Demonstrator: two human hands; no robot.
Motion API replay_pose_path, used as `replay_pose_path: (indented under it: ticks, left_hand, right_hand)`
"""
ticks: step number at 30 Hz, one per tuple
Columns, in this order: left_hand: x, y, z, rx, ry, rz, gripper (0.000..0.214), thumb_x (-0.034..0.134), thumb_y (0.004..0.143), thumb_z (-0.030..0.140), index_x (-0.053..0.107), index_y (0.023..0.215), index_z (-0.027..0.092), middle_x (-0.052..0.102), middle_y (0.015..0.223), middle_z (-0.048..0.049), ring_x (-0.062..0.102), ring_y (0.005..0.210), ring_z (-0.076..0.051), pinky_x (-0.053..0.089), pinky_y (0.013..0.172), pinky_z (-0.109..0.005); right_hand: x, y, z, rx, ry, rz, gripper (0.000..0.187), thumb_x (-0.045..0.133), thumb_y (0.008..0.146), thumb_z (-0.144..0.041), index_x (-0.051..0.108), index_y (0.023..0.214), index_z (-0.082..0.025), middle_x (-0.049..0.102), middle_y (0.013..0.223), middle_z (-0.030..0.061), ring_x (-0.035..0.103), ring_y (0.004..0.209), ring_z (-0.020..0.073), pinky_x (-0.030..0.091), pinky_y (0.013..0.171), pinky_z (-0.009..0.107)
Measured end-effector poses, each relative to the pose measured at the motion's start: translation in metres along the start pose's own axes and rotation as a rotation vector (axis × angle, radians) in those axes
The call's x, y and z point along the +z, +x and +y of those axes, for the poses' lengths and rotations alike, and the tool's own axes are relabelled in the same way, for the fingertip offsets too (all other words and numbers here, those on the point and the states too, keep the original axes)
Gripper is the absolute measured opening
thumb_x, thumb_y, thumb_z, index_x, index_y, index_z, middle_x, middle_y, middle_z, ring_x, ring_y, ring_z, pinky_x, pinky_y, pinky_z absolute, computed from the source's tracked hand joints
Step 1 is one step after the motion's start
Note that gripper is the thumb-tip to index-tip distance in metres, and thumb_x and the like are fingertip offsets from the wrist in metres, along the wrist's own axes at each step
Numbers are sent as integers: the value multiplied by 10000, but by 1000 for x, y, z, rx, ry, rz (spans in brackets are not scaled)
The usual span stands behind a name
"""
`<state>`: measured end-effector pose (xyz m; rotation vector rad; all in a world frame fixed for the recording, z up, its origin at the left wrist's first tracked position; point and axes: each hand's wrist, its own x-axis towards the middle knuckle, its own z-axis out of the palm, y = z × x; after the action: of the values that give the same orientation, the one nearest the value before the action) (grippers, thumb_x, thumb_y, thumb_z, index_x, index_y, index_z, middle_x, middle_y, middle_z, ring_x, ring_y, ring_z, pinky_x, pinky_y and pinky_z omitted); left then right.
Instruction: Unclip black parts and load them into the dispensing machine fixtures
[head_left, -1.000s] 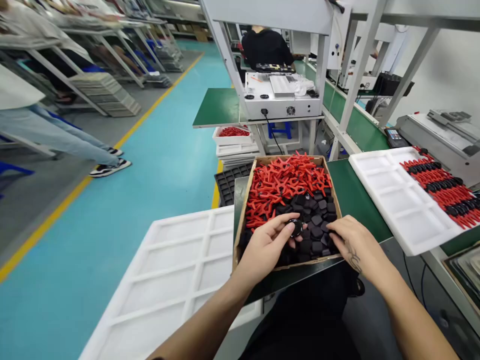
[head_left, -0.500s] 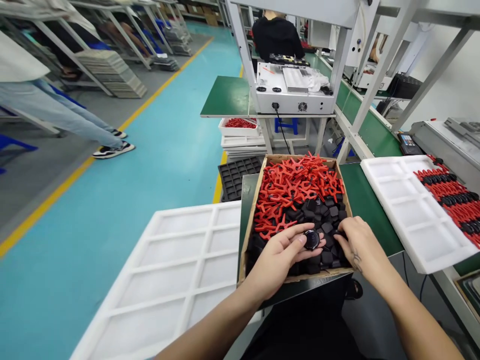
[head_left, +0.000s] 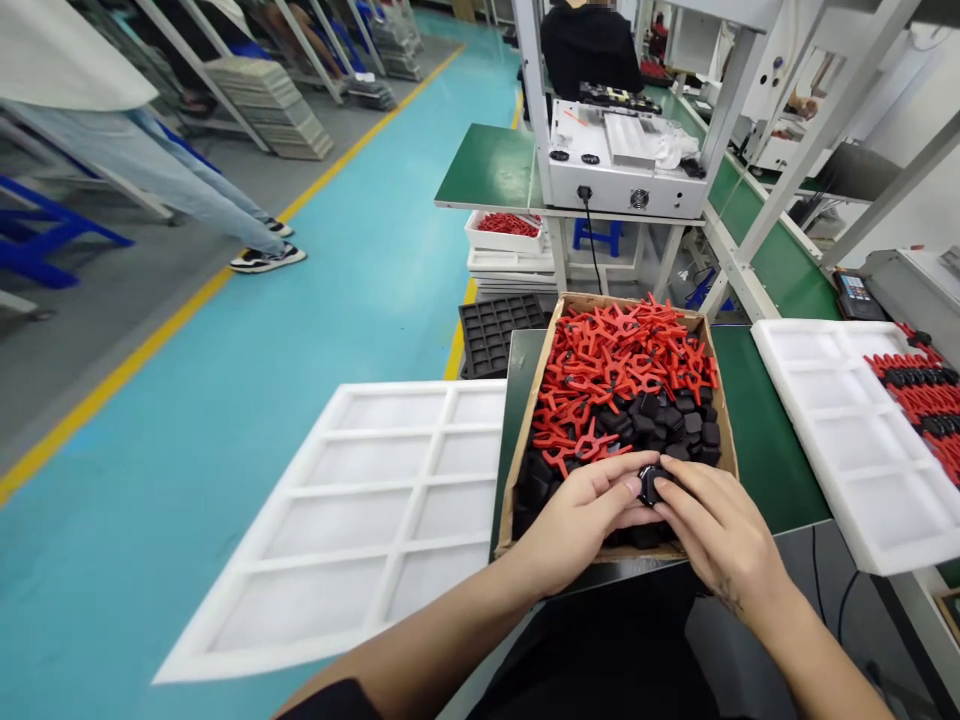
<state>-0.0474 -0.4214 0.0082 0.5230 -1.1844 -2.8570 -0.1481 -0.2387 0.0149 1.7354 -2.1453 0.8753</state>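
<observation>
Above the near end of a cardboard box [head_left: 729, 430], my left hand [head_left: 585, 510] holds a round black watch case [head_left: 649, 486] between thumb and fingers. My right hand [head_left: 720, 520] meets it from the other side, its thumb and fingertips closed on the same watch case. Whether a small black piece is also under the right fingertips I cannot tell. Red plastic spring clamps [head_left: 615, 360] fill the far part of the box. Black rounded square blocks [head_left: 679, 420] lie in the nearer part, partly hidden by my hands.
A white compartment tray [head_left: 367, 490] lies to the left. Another white tray [head_left: 832, 430] on the right bears rows of red clamps with black pieces [head_left: 919, 395]. A white machine [head_left: 622, 180] stands ahead. Nearby are a black grid tray [head_left: 502, 335], a seated person [head_left: 589, 45] and a standing person's legs [head_left: 187, 190].
My right hand has moved left from the black blocks to the watch case in my left hand, and its fingers now close on it. The whole view has shifted slightly.
</observation>
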Motion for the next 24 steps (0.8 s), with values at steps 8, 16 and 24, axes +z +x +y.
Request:
replay_pose_path:
  ticks: [8, 16, 24]
  left_hand:
    - [-1, -3, 1, -16, 68, -6, 485, 894, 889, 380, 793, 1323, 188, 792, 1264, -113, 703, 1270, -326, 600, 1112, -467]
    - [-1, -2, 3, -30, 99, -19, 480, 882, 897, 393, 794, 1322, 188, 787, 1291, -120, 707, 1277, -342, 606, 1103, -477]
    - [-2, -1, 2, -33, 110, -39, 508, 888, 883, 437, 796, 1312, 180, 801, 1236, -117, 732, 1228, -333, 610, 1093, -482]
  right_hand:
    - [2, -7, 10, 93, 137, 9, 506, 705, 1014, -77, 627, 1480, -256, 764, 1362, 131, 709, 1260, 298, 620, 1035, 518]
    - [1, -5, 10, 81, 165, 19, 515, 715, 994, -64, 659, 1460, -277, 782, 1345, 116, 738, 1220, 302, 628, 1004, 504]
    - [2, -6, 11, 69, 182, 24, 522, 735, 977, -49, 673, 1448, -265, 789, 1335, 117, 739, 1215, 295, 627, 998, 491]
